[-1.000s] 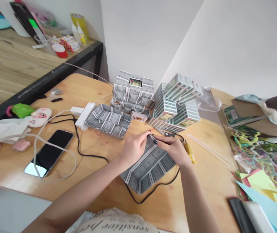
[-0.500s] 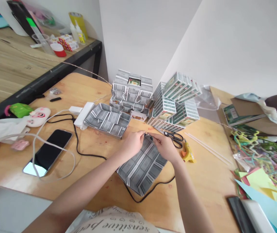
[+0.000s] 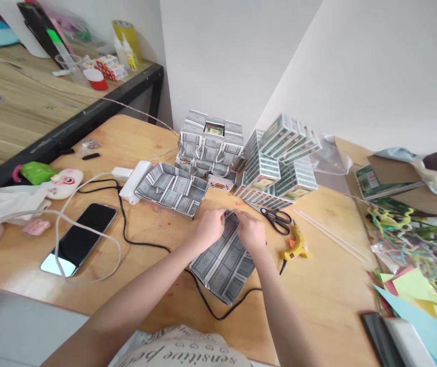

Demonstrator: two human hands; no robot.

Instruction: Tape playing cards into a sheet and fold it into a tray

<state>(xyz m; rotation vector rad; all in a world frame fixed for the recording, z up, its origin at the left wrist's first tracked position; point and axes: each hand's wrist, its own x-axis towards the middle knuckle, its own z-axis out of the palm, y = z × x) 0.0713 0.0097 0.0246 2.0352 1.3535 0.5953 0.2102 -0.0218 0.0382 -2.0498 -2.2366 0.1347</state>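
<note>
A shallow tray made of grey-patterned playing cards lies on the wooden table in front of me, its long side slanting away. My left hand pinches its far edge near the corner. Beside it, my right hand is closed on the same far edge, fingers bent over the rim. The fingertips nearly meet and partly hide that edge. Just right of the right hand lie black-handled scissors and a yellow glue gun. A second card tray sits behind my left hand.
A grey card-covered box stands at the back, with stacked card boxes to its right. A power strip, looping cables and a phone occupy the left. Clear sticks, pipe cleaners and coloured paper lie right.
My right hand has shifted slightly and its fingers now curl over the tray's far edge. The tray has turned a little, and more of the glue gun shows. My left hand keeps its pinch.
</note>
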